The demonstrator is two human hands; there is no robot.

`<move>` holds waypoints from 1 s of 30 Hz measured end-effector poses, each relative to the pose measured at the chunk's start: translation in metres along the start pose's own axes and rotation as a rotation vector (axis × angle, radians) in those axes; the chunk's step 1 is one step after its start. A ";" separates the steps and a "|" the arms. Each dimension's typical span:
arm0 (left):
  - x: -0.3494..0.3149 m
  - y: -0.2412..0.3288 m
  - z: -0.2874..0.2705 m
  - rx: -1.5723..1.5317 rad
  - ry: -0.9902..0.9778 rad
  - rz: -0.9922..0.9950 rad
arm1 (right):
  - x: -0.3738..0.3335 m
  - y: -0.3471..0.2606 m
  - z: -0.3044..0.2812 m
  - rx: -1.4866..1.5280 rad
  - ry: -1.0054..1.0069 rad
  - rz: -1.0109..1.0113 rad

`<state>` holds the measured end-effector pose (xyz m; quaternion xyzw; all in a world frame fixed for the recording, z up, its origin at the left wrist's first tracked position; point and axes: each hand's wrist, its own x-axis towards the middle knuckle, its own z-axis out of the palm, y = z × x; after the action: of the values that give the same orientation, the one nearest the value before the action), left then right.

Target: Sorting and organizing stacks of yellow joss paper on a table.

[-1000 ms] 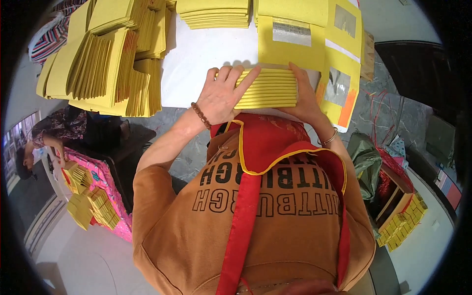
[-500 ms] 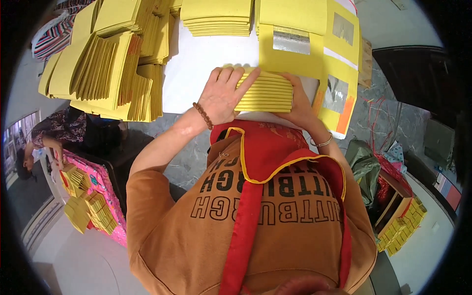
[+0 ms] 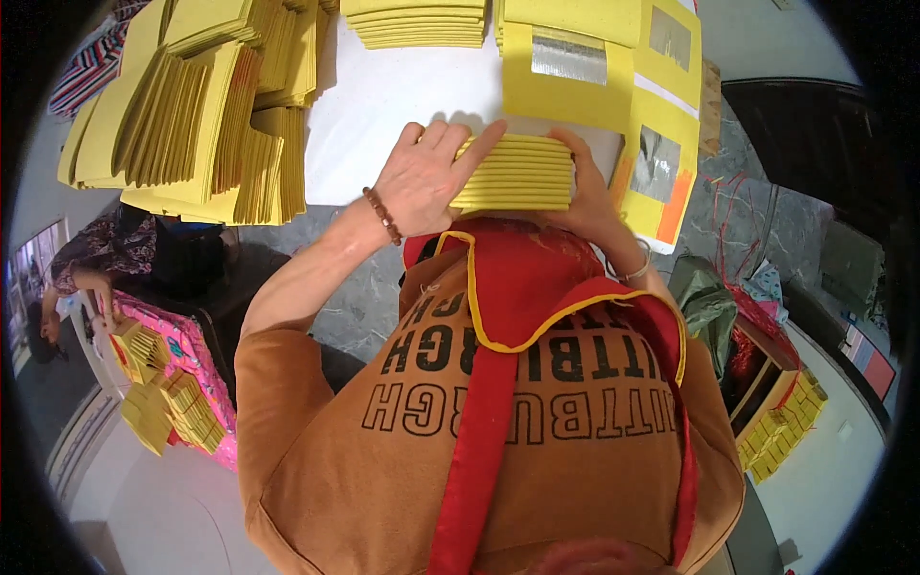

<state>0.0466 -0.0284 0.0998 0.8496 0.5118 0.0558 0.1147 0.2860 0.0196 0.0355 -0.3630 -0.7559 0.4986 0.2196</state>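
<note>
And here we are, dead centre of the action: a bundle of yellow folded pieces (image 3: 517, 177), layers lying neatly one above another, sits at the near edge of the white tabletop (image 3: 364, 115); call it the hub of our dial. In at nine o'clock comes the left hand (image 3: 414, 182), a brown beaded bracelet (image 3: 381, 216) at its wrist, clamped on the bundle's left end with one finger stretched over the upper corner! At three o'clock the right hand (image 3: 592, 201) wraps the other end, fingers closed against it, though its underside is hidden. Look up to ten o'clock: big yellow stacks (image 3: 163, 115), edges fanned. Another pile (image 3: 414, 38) at eleven, and from one to three, flat yellow sheets (image 3: 561, 101) with silvery panels. Straight down at six, the red apron (image 3: 527, 297). Out at eight, another person's arm (image 3: 94, 280) by a pink cloth (image 3: 196, 340); at four, a dark green bag (image 3: 704, 297).
</note>
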 end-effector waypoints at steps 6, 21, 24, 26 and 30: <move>-0.005 -0.011 -0.013 -0.289 -0.028 -0.114 | 0.006 -0.011 -0.001 0.125 0.055 -0.072; -0.004 -0.026 0.042 -1.655 0.273 -0.298 | 0.031 -0.021 0.015 1.028 0.173 -0.150; -0.004 -0.024 0.058 -1.670 0.280 -0.336 | 0.033 -0.042 0.019 0.834 0.232 -0.019; -0.003 -0.021 0.066 -1.550 0.170 -0.346 | 0.032 -0.044 0.020 0.754 0.260 0.008; -0.012 -0.029 0.093 -1.246 -0.013 -0.419 | 0.035 -0.034 0.020 0.644 0.248 0.063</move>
<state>0.0358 -0.0390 0.0024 0.5067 0.5376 0.3131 0.5968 0.2383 0.0263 0.0568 -0.3562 -0.5158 0.6702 0.3974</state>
